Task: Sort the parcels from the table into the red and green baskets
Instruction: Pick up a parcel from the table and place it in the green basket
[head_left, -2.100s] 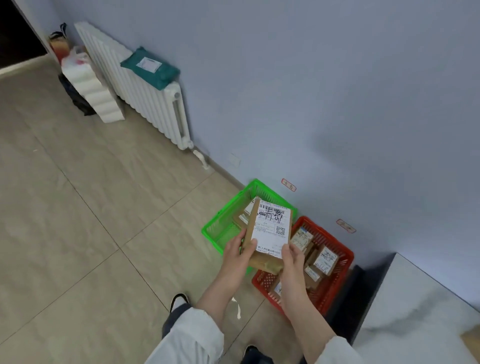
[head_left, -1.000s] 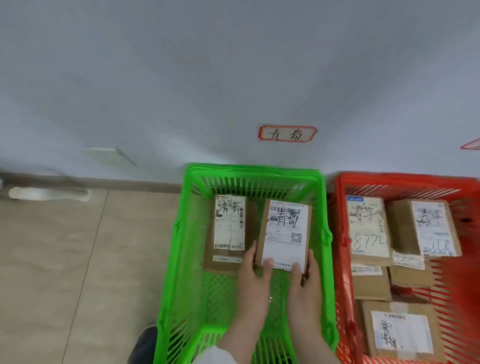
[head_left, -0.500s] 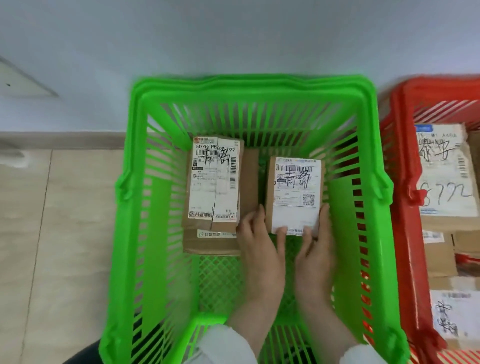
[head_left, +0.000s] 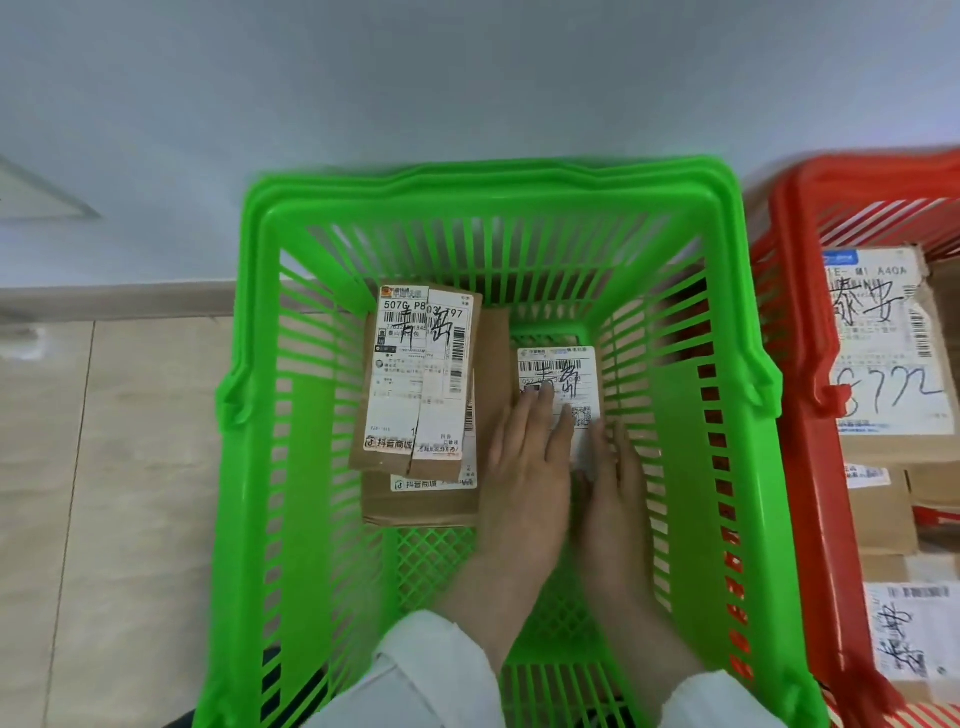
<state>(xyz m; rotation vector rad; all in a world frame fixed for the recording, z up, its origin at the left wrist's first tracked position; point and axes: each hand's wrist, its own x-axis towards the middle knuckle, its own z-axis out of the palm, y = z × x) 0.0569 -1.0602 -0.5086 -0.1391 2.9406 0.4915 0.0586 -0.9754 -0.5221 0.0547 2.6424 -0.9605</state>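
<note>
Looking straight down into the green basket (head_left: 498, 192), standing on the tiled floor (head_left: 130, 467) against the pale wall (head_left: 467, 78)

Finding the small parcel (head_left: 566, 366) deep inside the green basket, in its far right part, lying flat with the white label up and black handwriting across the barcode. Not being able to tell whether resting on the bottom of the green basket or just above it

Resting the left hand (head_left: 524, 467) flat on this parcel, with the fingers (head_left: 545, 410) straight and spread over the near left part of the label, so open and gripping nothing. Setting the right hand (head_left: 615, 499) against the near right edge of the same parcel, with fingers nearly straight and together, a little blurred, only touching and not clasping. Reaching both arms in over the near rim of the green basket, in white sleeves (head_left: 431, 670)

Seeing in the left part of the green basket a stack of two: the upper parcel (head_left: 421, 374), brown, with white labels covering most of its top, and the lower parcel (head_left: 415, 501) showing out under its near edge. Leaving only a thin gap, or none, between this stack and the small parcel; hard to say which

Noticing at the right side of the green basket the red basket (head_left: 802, 467), side by side and very close to it, holding several labelled parcels (head_left: 883, 353) of brown card
</note>
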